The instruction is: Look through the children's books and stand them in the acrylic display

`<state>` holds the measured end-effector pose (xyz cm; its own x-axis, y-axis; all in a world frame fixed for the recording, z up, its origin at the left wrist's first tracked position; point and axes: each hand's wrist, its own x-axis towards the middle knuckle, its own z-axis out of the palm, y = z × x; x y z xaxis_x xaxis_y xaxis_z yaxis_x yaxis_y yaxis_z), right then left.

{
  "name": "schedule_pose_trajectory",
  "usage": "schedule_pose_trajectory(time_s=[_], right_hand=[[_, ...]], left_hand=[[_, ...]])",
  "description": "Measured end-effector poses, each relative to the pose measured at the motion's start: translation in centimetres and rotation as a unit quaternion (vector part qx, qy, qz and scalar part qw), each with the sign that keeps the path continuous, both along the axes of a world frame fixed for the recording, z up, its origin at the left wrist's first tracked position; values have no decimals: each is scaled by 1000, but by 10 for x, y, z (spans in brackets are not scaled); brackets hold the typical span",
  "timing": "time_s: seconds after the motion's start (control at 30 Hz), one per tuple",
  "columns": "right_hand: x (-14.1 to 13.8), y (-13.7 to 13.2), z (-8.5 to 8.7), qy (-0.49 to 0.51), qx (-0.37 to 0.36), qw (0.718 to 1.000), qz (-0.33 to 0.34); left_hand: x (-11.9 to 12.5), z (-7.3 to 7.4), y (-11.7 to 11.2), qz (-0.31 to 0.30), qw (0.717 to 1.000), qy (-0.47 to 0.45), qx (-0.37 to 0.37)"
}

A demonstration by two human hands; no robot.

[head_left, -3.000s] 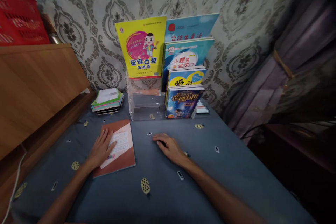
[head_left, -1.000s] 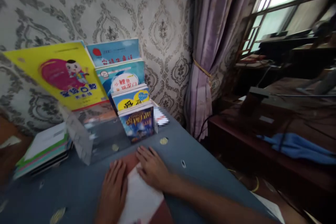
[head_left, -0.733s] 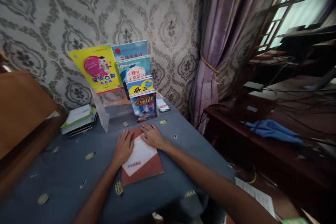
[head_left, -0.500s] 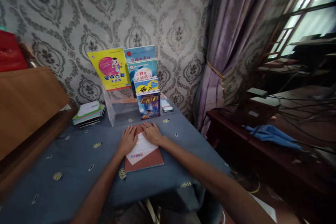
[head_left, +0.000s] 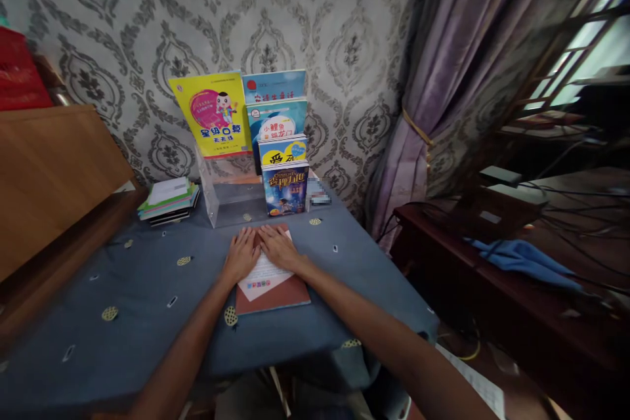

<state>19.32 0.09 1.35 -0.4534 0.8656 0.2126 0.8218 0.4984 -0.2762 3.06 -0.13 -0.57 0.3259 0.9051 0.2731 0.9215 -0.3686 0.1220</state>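
Note:
A reddish-brown book (head_left: 275, 298) with a white printed panel lies closed on the blue tablecloth. My left hand (head_left: 242, 254) rests flat on its upper left part, fingers stretched out. Beside it, my right hand (head_left: 279, 248) lies flat on the upper middle of the cover, its fingertips close to those of the left. Neither hand grips anything. Just beyond the book stands a clear acrylic book stand (head_left: 231, 207). It holds a yellow book (head_left: 214, 115) on the left and, on the right, a stepped row of books with a dark blue book (head_left: 285, 190) in front.
A stack of books and notebooks (head_left: 170, 200) sits left of the stand. A wooden cabinet (head_left: 54, 177) borders the table's left side. To the right are a purple curtain (head_left: 418, 131) and a dark red bench (head_left: 467, 262) with cables and a blue cloth (head_left: 522, 259).
My right hand has slid slightly left over the cover, closer to my left hand. The camera view has shifted a little; the book stays on the table.

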Motion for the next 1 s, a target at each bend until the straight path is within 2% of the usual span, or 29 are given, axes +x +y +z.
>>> schedule_pose_trajectory(time_s=[0.37,0.67,0.83,1.0], right_hand=[[-2,-1,-2,14,15,1000,-21],[-2,-1,-2,7,10,998,-66],[8,-1,-4,-3,-4,995,-99],[18,-4,-3,1,-20,994,-104]], left_hand=[[2,6,-5,13,1000,-2,-19],[3,8,-7,25,999,20,-35],[3,11,-8,26,998,16,-53],[4,15,-11,30,998,13,-62]])
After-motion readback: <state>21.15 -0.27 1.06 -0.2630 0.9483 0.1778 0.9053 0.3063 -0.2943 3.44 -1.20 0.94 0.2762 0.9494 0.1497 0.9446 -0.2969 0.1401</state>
